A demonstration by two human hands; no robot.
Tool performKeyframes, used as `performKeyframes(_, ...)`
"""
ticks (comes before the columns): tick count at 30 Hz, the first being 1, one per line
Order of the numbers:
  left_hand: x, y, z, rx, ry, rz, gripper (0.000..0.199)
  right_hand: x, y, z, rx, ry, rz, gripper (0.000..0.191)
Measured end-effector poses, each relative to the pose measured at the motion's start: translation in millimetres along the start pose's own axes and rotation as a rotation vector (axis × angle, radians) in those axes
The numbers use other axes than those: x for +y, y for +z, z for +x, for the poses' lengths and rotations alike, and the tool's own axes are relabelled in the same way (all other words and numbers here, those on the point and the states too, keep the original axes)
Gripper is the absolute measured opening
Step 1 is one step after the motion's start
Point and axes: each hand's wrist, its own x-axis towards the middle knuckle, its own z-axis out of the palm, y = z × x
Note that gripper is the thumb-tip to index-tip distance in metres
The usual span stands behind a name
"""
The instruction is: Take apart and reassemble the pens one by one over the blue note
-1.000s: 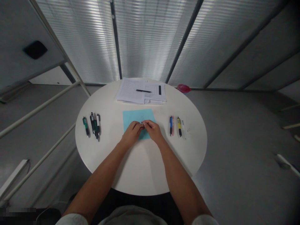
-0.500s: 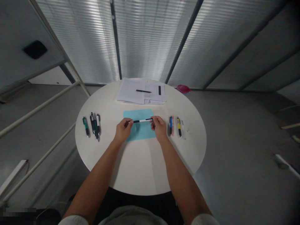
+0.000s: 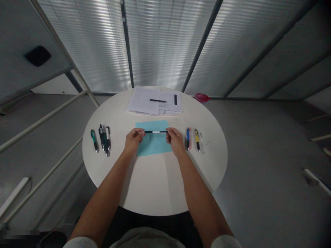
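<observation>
Mid-frame, a black-and-white pen [image 3: 156, 132] held crosswise, long axis running left to right, each end pinched: left grip [image 3: 134, 138] and right grip [image 3: 175, 140] both closed on it, equally near, over the blue sheet [image 3: 152, 146].

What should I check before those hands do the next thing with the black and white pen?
1. The left hand pinches one end of the black and white pen: ok.
2. The right hand pinches the other end: ok.
3. The pen is held level over the blue paper sheet: ok.
4. The group of pens on the left and the group of pens on the right lie apart from the hands: ok.
5. The pen's tip shows: cannot tell, because the fingers and the small picture hide it.
</observation>
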Motion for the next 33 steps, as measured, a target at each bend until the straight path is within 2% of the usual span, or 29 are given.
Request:
performKeyframes(10,-0.1,-2.5,1.4,0.018,-0.051,0.009,0.026,0.9,-2.5,1.6,-0.007,0.036,0.040,0.026)
performKeyframes(22,-6.0,-6.8,3.7,-0.049,-0.049,0.023,0.028,-2.1,-1.4,1.1,-0.020,0.053,0.099,0.027)
performKeyframes(33,-5.1,-6.8,3.5,-0.045,-0.053,0.013,0.028,2.1,-1.9,1.2,-0.020,-0.014,-0.012,0.030)
